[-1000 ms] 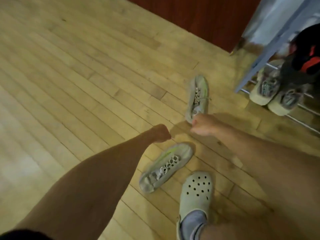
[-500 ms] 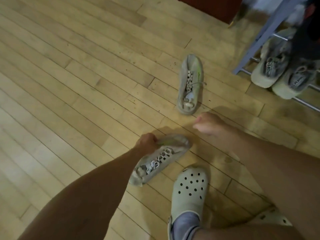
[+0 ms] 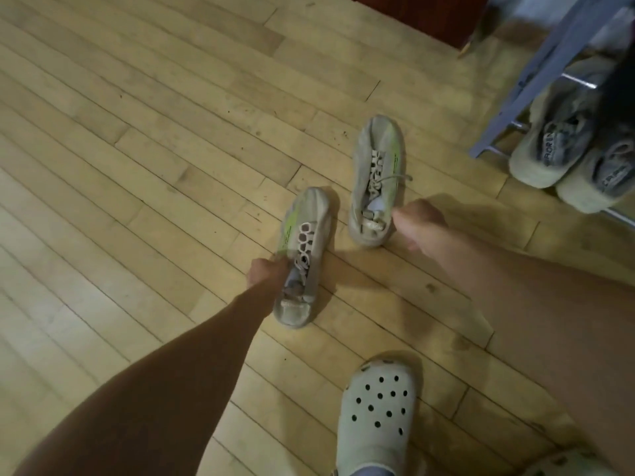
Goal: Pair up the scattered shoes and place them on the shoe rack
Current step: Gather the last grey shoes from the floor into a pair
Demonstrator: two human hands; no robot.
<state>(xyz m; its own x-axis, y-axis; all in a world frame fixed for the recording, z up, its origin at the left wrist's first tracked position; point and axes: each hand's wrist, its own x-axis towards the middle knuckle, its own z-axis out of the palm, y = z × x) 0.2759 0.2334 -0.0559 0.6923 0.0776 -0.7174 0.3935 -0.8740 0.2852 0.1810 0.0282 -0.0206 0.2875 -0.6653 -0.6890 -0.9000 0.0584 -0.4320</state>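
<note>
Two grey sneakers with green stripes and white laces lie on the wooden floor, toes pointing away from me. My left hand (image 3: 264,273) grips the nearer sneaker (image 3: 304,249) at its left side by the collar. The farther sneaker (image 3: 377,176) lies just to its right. My right hand (image 3: 417,223) is at that sneaker's heel, fingers curled at its right rim; whether it has hold of it I cannot tell. The shoe rack (image 3: 536,73) stands at the upper right, grey-framed, with a pair of beige shoes (image 3: 563,149) on its bottom rails.
My foot in a pale clog (image 3: 376,413) stands at the bottom centre, and a second clog (image 3: 563,465) shows at the bottom right edge. A dark red panel (image 3: 429,15) runs along the top. Something black (image 3: 622,73) sits on the rack above the beige shoes.
My left hand took hold of the nearer sneaker and turned it so it lies parallel to the other one. My right hand moved up to the farther sneaker's heel.
</note>
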